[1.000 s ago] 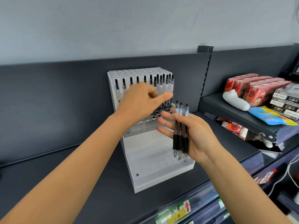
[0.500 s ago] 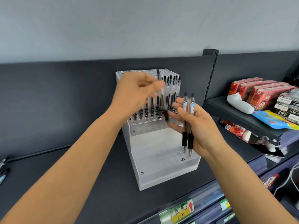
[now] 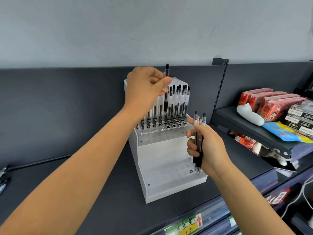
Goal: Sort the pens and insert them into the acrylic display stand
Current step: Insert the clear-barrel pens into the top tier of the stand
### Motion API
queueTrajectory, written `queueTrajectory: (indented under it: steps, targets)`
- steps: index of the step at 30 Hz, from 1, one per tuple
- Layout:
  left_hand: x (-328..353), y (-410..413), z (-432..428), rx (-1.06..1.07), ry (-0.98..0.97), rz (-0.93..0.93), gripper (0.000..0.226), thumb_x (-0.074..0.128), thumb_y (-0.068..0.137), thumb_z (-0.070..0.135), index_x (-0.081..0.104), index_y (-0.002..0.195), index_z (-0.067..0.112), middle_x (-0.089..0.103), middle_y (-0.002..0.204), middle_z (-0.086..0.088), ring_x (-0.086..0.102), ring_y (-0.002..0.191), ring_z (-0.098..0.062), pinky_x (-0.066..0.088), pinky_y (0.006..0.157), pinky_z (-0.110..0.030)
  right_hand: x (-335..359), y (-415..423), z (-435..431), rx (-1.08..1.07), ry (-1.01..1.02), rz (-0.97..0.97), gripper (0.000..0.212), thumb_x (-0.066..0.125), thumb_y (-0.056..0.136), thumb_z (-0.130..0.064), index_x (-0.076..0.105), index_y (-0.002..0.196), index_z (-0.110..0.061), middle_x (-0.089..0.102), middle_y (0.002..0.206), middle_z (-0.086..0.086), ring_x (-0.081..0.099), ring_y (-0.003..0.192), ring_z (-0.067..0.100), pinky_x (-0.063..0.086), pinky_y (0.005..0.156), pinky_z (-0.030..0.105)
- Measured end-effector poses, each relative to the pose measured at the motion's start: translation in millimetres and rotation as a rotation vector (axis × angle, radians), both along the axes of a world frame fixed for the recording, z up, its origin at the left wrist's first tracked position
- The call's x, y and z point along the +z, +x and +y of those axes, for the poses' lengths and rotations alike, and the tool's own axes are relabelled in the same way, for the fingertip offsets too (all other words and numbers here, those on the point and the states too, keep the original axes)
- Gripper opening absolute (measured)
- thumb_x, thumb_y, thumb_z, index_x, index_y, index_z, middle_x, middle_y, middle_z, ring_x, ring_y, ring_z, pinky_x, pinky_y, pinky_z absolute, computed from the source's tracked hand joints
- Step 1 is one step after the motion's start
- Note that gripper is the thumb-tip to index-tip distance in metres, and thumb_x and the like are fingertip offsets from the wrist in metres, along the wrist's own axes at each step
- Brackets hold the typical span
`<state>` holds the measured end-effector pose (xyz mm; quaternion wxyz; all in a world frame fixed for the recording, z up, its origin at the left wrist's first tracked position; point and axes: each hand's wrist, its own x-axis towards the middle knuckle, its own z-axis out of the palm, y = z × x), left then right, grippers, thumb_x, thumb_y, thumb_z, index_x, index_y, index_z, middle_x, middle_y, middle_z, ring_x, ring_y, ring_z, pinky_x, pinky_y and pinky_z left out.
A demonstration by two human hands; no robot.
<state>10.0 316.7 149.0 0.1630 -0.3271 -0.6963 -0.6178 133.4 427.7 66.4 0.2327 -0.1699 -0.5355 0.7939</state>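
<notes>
A stepped acrylic display stand (image 3: 169,182) sits on the dark shelf. Its upper tier holds a row of clear pens with black caps (image 3: 180,100) standing in holes. My left hand (image 3: 145,89) pinches one clear pen (image 3: 166,102) upright, its tip low over the holes in the stand's upper tier. My right hand (image 3: 206,146) is in front of the stand's right side, closed around a bundle of pens with black grips (image 3: 199,141), tips pointing down.
Loose pens (image 3: 3,177) lie at the shelf's far left edge. To the right, a raised shelf (image 3: 237,119) carries red boxes (image 3: 269,100), a white object and a blue packet. A price label strip (image 3: 184,224) runs along the shelf's front edge.
My left hand has taken one pen from the bundle and carried it up over the stand's upper tier. My right hand closed around the rest and dropped slightly.
</notes>
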Motion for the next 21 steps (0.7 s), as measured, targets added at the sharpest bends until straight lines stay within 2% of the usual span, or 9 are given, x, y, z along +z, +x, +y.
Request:
queueTrajectory:
  steps: [4,7,11,14,16,18,20,21]
  targets:
    - [-11,-3,5,-0.014,-0.101,-0.015,0.013,0.073,0.084,0.011,0.068,0.091,0.001,0.071,0.075,-0.009,0.071,0.062,-0.012,0.06,0.063,-0.026,0,-1,-3,-0.006,0.031,0.003,0.019,0.043,0.101,-0.015,0.06,0.11,-0.011,0.053,0.07,0.003,0.033,0.043,0.012,0.023,0.037,0.021]
    - [-26,-7,4,-0.014,-0.165,-0.036,0.014,0.071,0.086,0.011,0.067,0.093,-0.001,0.071,0.077,-0.01,0.07,0.062,-0.012,0.06,0.064,-0.026,-1,-1,-4,-0.02,0.087,0.019,0.02,0.043,0.102,-0.02,0.06,0.11,-0.011,0.058,0.077,0.004,0.04,0.047,0.013,0.035,0.04,0.022]
    - [-37,-13,0,0.048,-0.323,0.016,0.016,0.071,0.087,0.021,0.069,0.085,0.005,0.07,0.071,-0.002,0.068,0.054,-0.011,0.06,0.063,-0.029,1,-2,-2,-0.029,0.12,0.045,0.023,0.046,0.101,-0.021,0.063,0.114,-0.012,0.06,0.081,0.002,0.052,0.057,0.011,0.054,0.057,0.025]
    - [-34,-19,-1,0.069,-0.418,0.059,0.022,0.07,0.088,0.024,0.067,0.081,0.003,0.066,0.065,0.004,0.062,0.049,-0.003,0.059,0.069,-0.033,2,-4,-3,0.006,0.136,0.05,0.022,0.049,0.099,-0.02,0.062,0.115,-0.013,0.071,0.084,0.001,0.06,0.062,0.014,0.058,0.07,0.031]
    - [-29,-19,-1,0.112,-0.553,0.129,0.032,0.066,0.09,0.03,0.066,0.08,0.0,0.068,0.067,-0.005,0.058,0.052,-0.003,0.056,0.073,-0.034,3,-6,-6,0.022,0.142,0.044,0.022,0.051,0.098,-0.022,0.062,0.116,-0.014,0.075,0.094,0.002,0.066,0.07,0.018,0.058,0.074,0.033]
    - [-25,-17,-3,0.206,-0.678,0.243,0.048,0.06,0.092,0.042,0.064,0.073,-0.003,0.066,0.064,-0.013,0.051,0.05,-0.006,0.052,0.064,-0.03,4,-7,-8,0.037,0.109,0.061,0.021,0.053,0.097,-0.02,0.062,0.115,-0.012,0.075,0.098,0.005,0.071,0.079,0.021,0.059,0.077,0.035]
    - [-25,-6,-7,0.223,-0.636,0.31,0.055,0.059,0.089,0.051,0.062,0.064,0.002,0.059,0.055,-0.009,0.044,0.045,-0.009,0.043,0.054,-0.021,5,-8,-10,0.054,0.063,0.077,0.021,0.054,0.096,-0.018,0.063,0.113,-0.009,0.074,0.1,0.007,0.072,0.087,0.022,0.06,0.078,0.037]
    - [-26,2,-10,0.147,-0.585,0.287,0.052,0.062,0.087,0.051,0.062,0.062,0.006,0.057,0.053,-0.005,0.045,0.045,-0.009,0.043,0.053,-0.02,7,-9,-11,0.073,0.032,0.083,0.021,0.055,0.096,-0.017,0.063,0.113,-0.008,0.074,0.101,0.009,0.072,0.09,0.023,0.06,0.077,0.038]
